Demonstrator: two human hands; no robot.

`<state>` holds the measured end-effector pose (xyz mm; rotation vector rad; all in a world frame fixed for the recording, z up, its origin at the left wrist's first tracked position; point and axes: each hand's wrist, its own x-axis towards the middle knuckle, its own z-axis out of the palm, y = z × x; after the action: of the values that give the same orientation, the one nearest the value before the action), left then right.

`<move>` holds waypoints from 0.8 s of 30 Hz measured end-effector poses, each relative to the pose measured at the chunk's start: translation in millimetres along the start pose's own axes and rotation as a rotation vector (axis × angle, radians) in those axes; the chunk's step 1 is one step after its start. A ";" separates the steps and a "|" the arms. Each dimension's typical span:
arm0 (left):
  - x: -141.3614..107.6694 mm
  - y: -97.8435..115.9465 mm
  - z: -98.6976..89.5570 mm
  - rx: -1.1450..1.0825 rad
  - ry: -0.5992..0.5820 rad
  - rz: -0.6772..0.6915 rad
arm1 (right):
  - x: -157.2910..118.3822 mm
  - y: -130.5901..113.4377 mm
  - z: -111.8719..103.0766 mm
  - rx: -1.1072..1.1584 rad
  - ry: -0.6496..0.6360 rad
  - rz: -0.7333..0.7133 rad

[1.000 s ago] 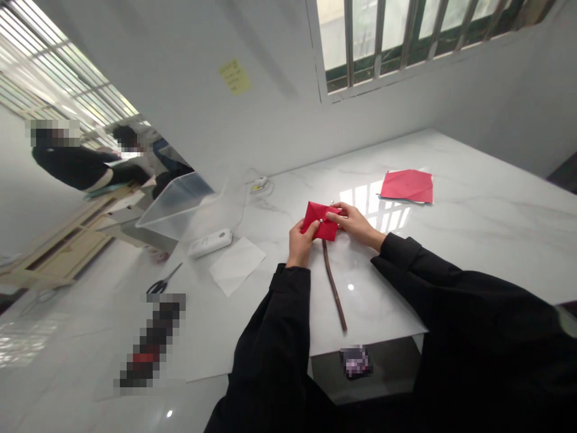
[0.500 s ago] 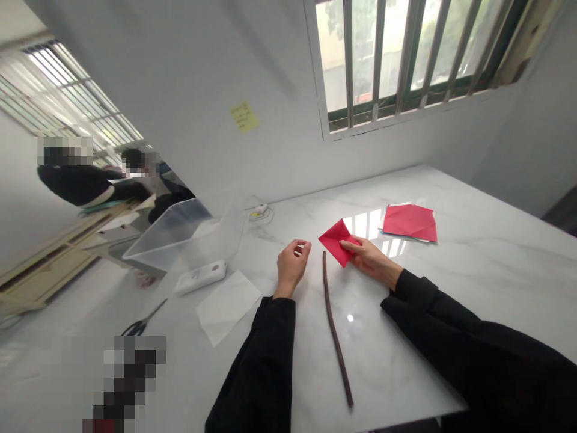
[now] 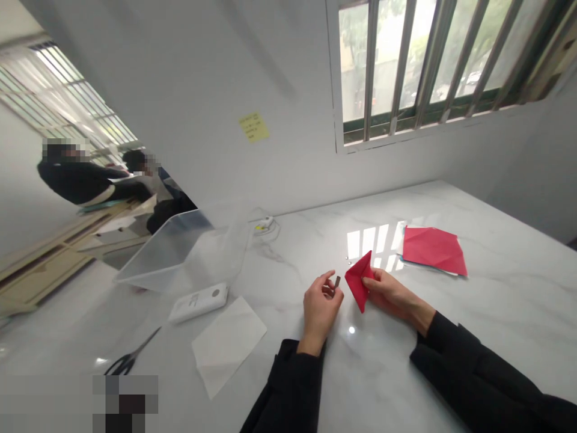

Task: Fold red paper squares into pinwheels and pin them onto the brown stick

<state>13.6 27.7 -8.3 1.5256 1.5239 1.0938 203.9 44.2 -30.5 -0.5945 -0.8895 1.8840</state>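
My right hand pinches a folded piece of red paper between thumb and fingers, with its pointed corners sticking out to the left. Close beside it on the left, my left hand has its fingers curled around the upper end of a thin brown stick. Only the stick's tip shows past the fingers; my hand and black sleeve hide the rest. The tip and the red paper are slightly apart. A stack of red paper sheets lies on the table to the right, with other colours peeking out underneath.
On the left of the marble-patterned table lie a white sheet, a white box-shaped device and black scissors. A clear plastic bin stands behind them, near a small cable. Two people sit beyond the wall's edge.
My left hand has come down onto the stick and closed around its upper end. The red paper in my right hand has turned more upright. The view has shifted a little.
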 end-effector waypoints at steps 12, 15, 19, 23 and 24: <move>-0.1 9.6 -8.1 -0.591 -0.244 -0.269 | 2.9 -1.3 8.3 -0.395 0.098 -0.240; -1.1 12.5 -11.0 -0.597 -0.266 -0.271 | 2.4 -1.4 8.0 -0.432 0.109 -0.271; -2.3 15.5 -16.0 -0.573 -0.248 -0.239 | 1.1 0.3 6.8 -0.453 0.147 -0.254; -3.9 12.2 -15.9 -0.623 -0.283 -0.316 | -0.9 -1.5 9.2 -0.440 0.114 -0.247; -4.4 11.1 -15.0 -0.640 -0.312 -0.333 | -1.3 -2.2 10.0 -0.432 0.108 -0.246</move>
<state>4.4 21.4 7.4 0.9098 1.0250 0.9638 198.6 40.4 -22.5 -0.7965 -1.2490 1.4329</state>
